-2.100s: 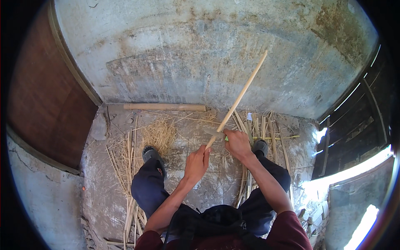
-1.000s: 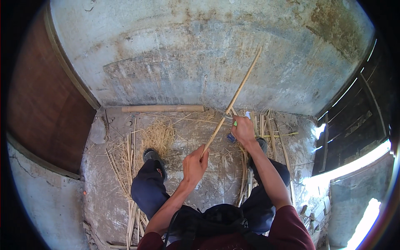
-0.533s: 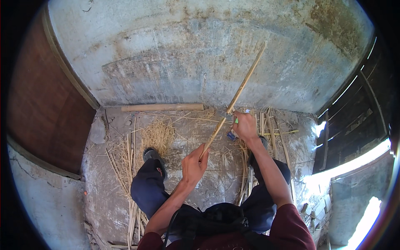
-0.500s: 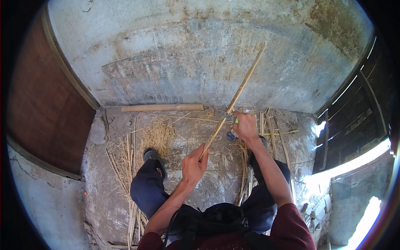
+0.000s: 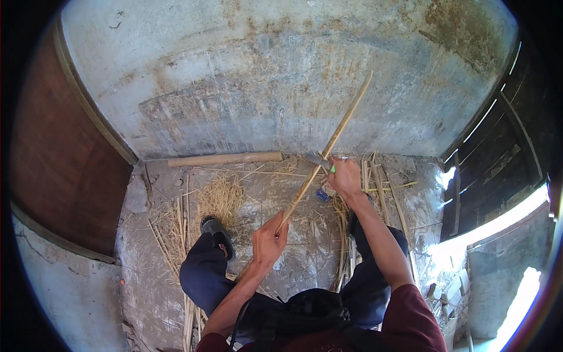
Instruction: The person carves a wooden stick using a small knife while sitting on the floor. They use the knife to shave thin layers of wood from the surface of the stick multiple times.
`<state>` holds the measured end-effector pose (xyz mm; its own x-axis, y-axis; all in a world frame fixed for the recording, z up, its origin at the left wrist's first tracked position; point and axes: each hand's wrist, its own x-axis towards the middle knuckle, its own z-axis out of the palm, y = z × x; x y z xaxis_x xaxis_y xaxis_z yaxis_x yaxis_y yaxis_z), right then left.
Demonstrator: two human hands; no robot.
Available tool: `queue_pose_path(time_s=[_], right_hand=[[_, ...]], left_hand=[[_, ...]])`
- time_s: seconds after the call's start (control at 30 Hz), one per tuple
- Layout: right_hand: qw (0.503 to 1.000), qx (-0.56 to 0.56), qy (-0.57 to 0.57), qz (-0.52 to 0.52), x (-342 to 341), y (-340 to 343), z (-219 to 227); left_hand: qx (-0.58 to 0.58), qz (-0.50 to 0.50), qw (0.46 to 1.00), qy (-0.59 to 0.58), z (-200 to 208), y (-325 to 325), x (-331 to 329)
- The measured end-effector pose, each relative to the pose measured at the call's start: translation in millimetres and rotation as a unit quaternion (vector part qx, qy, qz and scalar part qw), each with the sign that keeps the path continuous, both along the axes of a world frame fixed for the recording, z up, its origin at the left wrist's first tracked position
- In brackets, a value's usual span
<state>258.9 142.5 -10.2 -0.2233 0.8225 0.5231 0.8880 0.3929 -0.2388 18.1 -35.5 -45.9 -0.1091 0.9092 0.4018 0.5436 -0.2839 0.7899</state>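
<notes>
Clamped in your left hand (image 5: 268, 242) at its lower end, the bamboo stick (image 5: 328, 144) slants toward one o'clock, your right hand (image 5: 345, 176) gripping a knife (image 5: 321, 161) against it, wall (image 5: 281, 88) close ahead.

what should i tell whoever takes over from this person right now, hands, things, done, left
Left hand: closed on the low end of the long thin tan bamboo stick.
Right hand: holds a small knife with a green handle against the stick, farther up.
The stick slants up toward the grey concrete wall.
Done: pale shavings and split strips lie on the floor.
Left: the stick's upper length, above the blade.
</notes>
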Motion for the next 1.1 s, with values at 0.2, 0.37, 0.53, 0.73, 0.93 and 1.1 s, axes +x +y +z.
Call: queue_pose_path(time_s=[0.2,0.37,0.53,0.73,0.93,1.1], right_hand=[[0.998,0.026,0.049,-0.010,22.0,17.9,14.5],[0.998,0.046,0.046,-0.028,24.2,20.7,13.7],[0.996,0.036,0.059,-0.049,29.2,23.6,16.8],[0.981,0.074,0.085,-0.156,72.3,46.2,15.3],[0.963,0.027,0.087,-0.252,107.5,56.5,13.7],[0.955,-0.017,0.093,-0.280,109.0,55.9,12.7]], left_hand=[[0.012,-0.016,0.999,0.034,-8.0,-4.8,-5.3],[0.025,-0.009,0.999,0.036,-17.0,-10.3,-10.8],[0.020,-0.009,0.999,0.030,-21.3,-15.7,-16.4],[0.001,-0.015,0.998,0.054,-25.4,-31.1,-25.1],[-0.006,-0.016,0.999,0.051,-43.2,-45.2,-41.6],[0.027,-0.008,0.998,0.054,-54.6,-43.9,-58.1]])
